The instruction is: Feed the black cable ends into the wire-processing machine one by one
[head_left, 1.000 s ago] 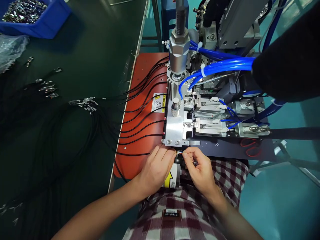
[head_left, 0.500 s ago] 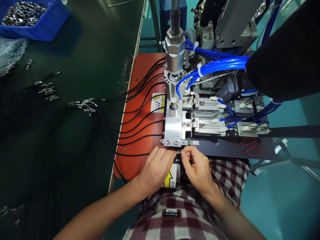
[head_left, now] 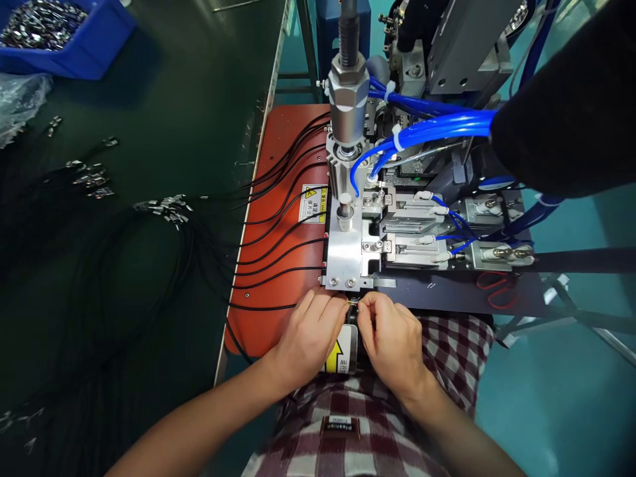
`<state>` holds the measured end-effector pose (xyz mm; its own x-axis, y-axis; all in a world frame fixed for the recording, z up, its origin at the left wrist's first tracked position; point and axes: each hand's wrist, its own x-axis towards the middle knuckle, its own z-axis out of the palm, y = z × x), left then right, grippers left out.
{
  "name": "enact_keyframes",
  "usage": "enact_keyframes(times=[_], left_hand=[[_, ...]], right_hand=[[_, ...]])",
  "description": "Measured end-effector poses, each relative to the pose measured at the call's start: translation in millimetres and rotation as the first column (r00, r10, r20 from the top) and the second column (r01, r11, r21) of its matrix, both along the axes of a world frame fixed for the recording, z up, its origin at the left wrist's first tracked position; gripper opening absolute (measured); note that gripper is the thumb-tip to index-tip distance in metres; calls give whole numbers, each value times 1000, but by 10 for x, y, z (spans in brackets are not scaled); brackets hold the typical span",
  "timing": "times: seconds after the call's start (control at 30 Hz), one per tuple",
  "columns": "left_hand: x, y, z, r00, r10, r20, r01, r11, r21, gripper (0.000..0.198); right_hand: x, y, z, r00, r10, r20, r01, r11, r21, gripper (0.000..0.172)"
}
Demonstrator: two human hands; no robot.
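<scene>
My left hand [head_left: 313, 331] is closed around the end of a black cable [head_left: 263, 307] that comes in from the left over the orange-red machine cover [head_left: 278, 252]. Thin coloured wires [head_left: 353, 303] stick out of that end between my two hands. Pinched at the tips of these wires are the fingers of my right hand [head_left: 390, 334]. Both hands sit just in front of the machine's metal plate [head_left: 345, 262]. Several other black cables run across the cover into the machine's left side. Exactly which wire my right fingers grip is hidden.
On the dark green table [head_left: 189, 119] at left lie bundled black cables with metal connectors [head_left: 166, 207]. A blue bin [head_left: 94, 40] of metal parts stands at the back left. Blue air hoses [head_left: 437, 129] and cylinders [head_left: 417, 248] fill the machine's right side.
My right hand has turned slightly, its fingers curling in closer at the wire tips. The left hand keeps its hold on the cable in nearly the same place.
</scene>
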<state>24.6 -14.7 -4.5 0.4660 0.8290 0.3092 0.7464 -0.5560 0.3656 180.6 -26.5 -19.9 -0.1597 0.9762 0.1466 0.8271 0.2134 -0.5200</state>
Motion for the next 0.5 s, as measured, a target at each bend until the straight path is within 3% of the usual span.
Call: enact_keyframes(times=[0.3,0.5], left_hand=[[1,-1,-7,1000,-9,0,9,1000,6,17],[8,5,-4,1000,-1,13,1,1000,-3,16]], right_hand=[[-52,10,86,992,-32,123,37,998,-41,16],[-19,43,86,993,-92,-75,71,966,-247,12]])
